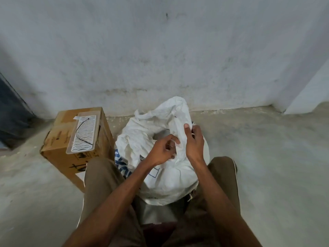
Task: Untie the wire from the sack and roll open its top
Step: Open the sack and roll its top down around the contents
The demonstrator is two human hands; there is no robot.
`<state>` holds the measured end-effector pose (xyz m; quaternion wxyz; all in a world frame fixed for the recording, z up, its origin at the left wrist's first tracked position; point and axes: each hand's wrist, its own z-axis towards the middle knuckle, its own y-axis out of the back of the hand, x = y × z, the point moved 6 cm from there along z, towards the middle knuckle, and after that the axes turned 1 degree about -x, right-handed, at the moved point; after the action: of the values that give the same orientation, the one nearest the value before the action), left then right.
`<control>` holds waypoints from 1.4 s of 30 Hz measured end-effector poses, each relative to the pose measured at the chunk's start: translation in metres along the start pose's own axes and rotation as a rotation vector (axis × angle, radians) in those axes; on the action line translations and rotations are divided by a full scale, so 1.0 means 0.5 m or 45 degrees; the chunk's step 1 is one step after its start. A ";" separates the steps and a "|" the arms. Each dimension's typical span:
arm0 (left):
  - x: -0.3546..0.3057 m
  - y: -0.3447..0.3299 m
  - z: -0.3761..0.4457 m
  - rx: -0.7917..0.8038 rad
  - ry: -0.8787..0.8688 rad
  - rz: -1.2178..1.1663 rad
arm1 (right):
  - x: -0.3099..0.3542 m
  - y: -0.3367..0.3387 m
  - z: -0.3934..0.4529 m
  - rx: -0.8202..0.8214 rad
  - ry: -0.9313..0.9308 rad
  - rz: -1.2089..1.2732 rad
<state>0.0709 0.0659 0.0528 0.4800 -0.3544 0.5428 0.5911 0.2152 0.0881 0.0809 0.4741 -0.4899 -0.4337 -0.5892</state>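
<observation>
A white woven sack (140,139) with blue print stands on the floor between my knees, its top loose and crumpled with a dark gap showing inside. My right hand (193,141) pinches the near-right edge of the sack's top fabric between thumb and fingers. My left hand (162,151) grips the same fold just to the left, fingers curled into the cloth. A black wire (81,133) lies curved on a clear lidded tray (83,134) on top of a cardboard box, apart from the sack.
The cardboard box (58,150) stands directly left of the sack, touching my left knee. A stained white wall (160,59) rises just behind. Bare concrete floor (267,157) spreads to the right. A dark object (10,113) leans at the far left.
</observation>
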 end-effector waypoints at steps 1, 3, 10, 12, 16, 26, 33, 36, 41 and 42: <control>0.005 -0.009 -0.004 0.062 -0.036 0.017 | 0.013 0.001 0.021 -0.012 -0.001 -0.023; 0.015 -0.022 -0.011 0.143 -0.051 0.045 | 0.033 -0.003 0.065 0.032 -0.035 -0.084; -0.080 0.119 0.042 -0.756 -0.427 0.457 | 0.126 -0.038 0.126 0.164 0.336 -0.430; -0.107 0.154 0.092 -0.807 -0.404 0.698 | 0.144 -0.044 0.127 0.172 0.396 -0.469; -0.125 0.211 0.171 -0.699 -0.339 0.948 | 0.184 -0.043 0.129 0.211 0.437 -0.462; -0.220 0.192 0.237 -0.135 -0.476 0.607 | 0.279 -0.070 0.152 -0.005 0.915 -1.571; -0.114 0.245 0.262 0.000 -0.247 0.913 | 0.315 -0.016 0.221 0.069 0.802 -1.411; -0.039 0.274 0.259 0.007 -0.183 0.893 | 0.318 0.003 0.232 -0.201 0.878 -1.770; -0.082 0.272 0.292 -0.174 -0.294 0.664 | 0.279 -0.114 0.198 0.011 1.157 -1.921; -0.098 0.266 0.303 -0.172 -0.309 0.645 | 0.268 -0.141 0.195 0.092 1.167 -1.866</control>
<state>-0.0260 0.2124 0.1633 0.3539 -0.1653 0.5120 0.7650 0.1525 0.1779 0.2239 0.1183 0.2146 -0.4247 -0.8715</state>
